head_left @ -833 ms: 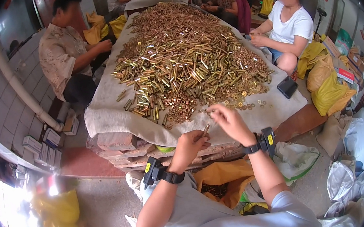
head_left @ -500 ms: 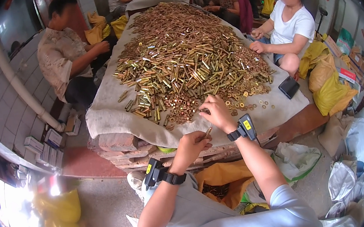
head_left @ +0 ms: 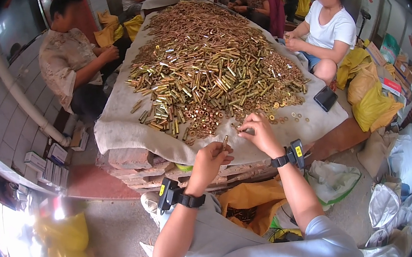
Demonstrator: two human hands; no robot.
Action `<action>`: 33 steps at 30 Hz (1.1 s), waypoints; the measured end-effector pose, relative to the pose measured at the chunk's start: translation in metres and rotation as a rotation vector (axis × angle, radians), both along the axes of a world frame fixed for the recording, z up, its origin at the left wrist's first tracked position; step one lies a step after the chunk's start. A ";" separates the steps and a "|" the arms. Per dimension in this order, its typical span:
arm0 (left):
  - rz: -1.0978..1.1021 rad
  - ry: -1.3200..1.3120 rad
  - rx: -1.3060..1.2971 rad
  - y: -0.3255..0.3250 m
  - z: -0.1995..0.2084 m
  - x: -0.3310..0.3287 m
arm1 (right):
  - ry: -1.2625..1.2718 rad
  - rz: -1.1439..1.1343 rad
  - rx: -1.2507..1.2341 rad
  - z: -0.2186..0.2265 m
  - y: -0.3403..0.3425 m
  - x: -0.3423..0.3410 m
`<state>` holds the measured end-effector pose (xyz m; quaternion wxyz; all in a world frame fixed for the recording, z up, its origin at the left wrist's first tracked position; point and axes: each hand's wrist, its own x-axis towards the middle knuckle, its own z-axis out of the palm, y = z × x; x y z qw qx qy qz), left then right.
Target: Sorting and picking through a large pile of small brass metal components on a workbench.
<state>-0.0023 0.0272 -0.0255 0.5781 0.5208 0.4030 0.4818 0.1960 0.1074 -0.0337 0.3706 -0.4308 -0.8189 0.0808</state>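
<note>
My left hand (head_left: 212, 157) is closed just in front of the table's near edge. Between its thumb and fingers a slim brass-coloured expansion bolt (head_left: 225, 140) stands nearly upright. To its right, my right hand (head_left: 258, 131) is pinched over the cloth. What lies in its fingertips is too small to make out. Beyond the hands sits a heap of brass-coloured bolts (head_left: 199, 73), covering most of the table. A cluster of small coppery nuts (head_left: 204, 121) lies closest to my hands. Flat washers (head_left: 277, 104) are scattered right of them.
A pale cloth (head_left: 130, 132) covers the table, which rests on stacked bricks (head_left: 131, 160). A black phone (head_left: 325, 98) lies at the right edge. People sit along both sides. Below the table stands an orange sack (head_left: 251, 194) with bolts inside; yellow bags (head_left: 376, 106) crowd the right.
My right hand has drawn back from the nuts toward me and slightly right. The bolt in my left hand has tipped more upright. The person at right has brought both hands together.
</note>
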 end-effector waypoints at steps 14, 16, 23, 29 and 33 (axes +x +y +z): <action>0.099 0.051 0.025 0.004 -0.006 0.002 | 0.070 -0.080 0.109 -0.004 -0.010 -0.005; 0.087 0.061 0.015 0.004 -0.004 0.002 | 0.070 -0.094 0.107 -0.005 -0.008 -0.004; 0.066 0.064 0.029 0.005 -0.005 0.003 | -0.003 -0.043 0.120 0.005 -0.008 -0.005; 0.068 0.021 0.013 0.005 -0.006 0.004 | 0.413 0.151 -0.110 0.013 -0.017 -0.012; 0.056 -0.012 0.017 0.006 -0.009 0.003 | 0.434 0.271 -0.244 0.024 -0.029 -0.022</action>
